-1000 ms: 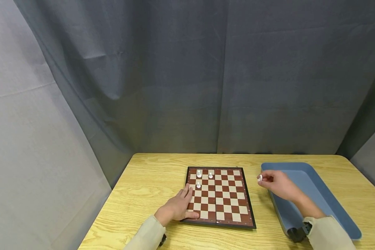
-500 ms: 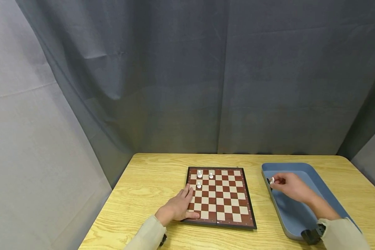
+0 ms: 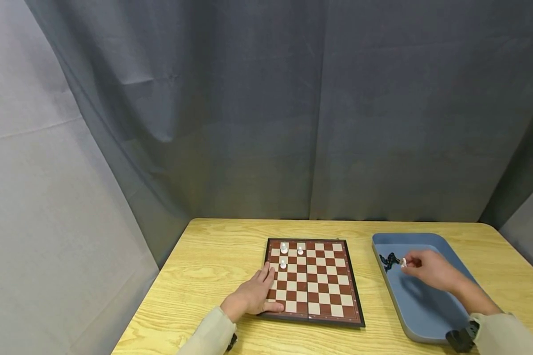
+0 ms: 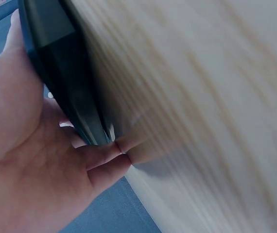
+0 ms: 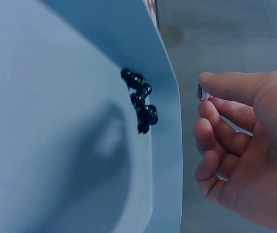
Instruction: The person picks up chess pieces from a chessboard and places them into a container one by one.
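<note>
You are holding a small white plastic chess piece (image 3: 403, 263) with a dark round end, pinched between the thumb and index finger of your right hand (image 3: 433, 268), while the other fingers of that hand curl loosely beneath, gripping nothing else. The piece is over the blue rectangular tray (image 3: 408, 238), clear of its floor, and near a cluster of glossy black chess pieces (image 3: 390, 260) lying by the tray's left wall. To the left of the tray, and apart from it, your square chessboard (image 3: 330, 281) of red-brown and cream squares lies flat in its black frame, with a seam down its middle. Three white chess pieces (image 3: 284, 248) stand upright near its far left corner. Your left hand (image 3: 255, 291) rests on the board's left edge, its fingers nearly straight and its thumb spread apart over the near edge; the left wrist view shows two fingers meeting the tabletop just beside the frame. Board and tray both sit on the yellow wood-grain table (image 3: 213, 276), with a dark grey cloth curtain (image 3: 266, 123) hanging behind it
</note>
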Available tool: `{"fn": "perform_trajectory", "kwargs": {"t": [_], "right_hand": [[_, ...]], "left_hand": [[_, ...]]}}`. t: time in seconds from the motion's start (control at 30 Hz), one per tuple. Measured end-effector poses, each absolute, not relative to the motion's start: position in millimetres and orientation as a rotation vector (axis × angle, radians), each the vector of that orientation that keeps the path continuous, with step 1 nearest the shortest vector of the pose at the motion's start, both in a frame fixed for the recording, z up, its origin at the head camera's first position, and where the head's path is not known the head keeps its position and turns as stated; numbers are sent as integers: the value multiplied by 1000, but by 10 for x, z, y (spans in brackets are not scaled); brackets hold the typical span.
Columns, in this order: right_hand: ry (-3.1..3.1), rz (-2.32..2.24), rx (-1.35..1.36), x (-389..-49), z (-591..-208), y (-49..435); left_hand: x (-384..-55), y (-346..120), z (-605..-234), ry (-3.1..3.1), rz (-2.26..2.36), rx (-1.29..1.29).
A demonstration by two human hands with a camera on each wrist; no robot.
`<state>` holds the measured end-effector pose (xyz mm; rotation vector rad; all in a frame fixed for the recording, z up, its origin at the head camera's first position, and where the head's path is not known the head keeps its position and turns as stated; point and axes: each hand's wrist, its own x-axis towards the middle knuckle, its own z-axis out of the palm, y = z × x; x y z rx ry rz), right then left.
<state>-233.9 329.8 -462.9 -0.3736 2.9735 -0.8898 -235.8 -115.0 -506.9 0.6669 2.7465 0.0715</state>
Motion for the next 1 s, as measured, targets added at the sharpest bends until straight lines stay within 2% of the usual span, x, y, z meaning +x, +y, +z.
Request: {"fn": "perform_trajectory", "kwargs": {"t": [0.53,1.0], "right_hand": [[2929,-770,-250,-2375,-4651,3449],[2923,-871,-363,-2342,-4530,3103]], "left_hand": [[-2361,-1148,-5068,2745,70,661],[-2355,-1148,-5059,2748,58,672]]}}
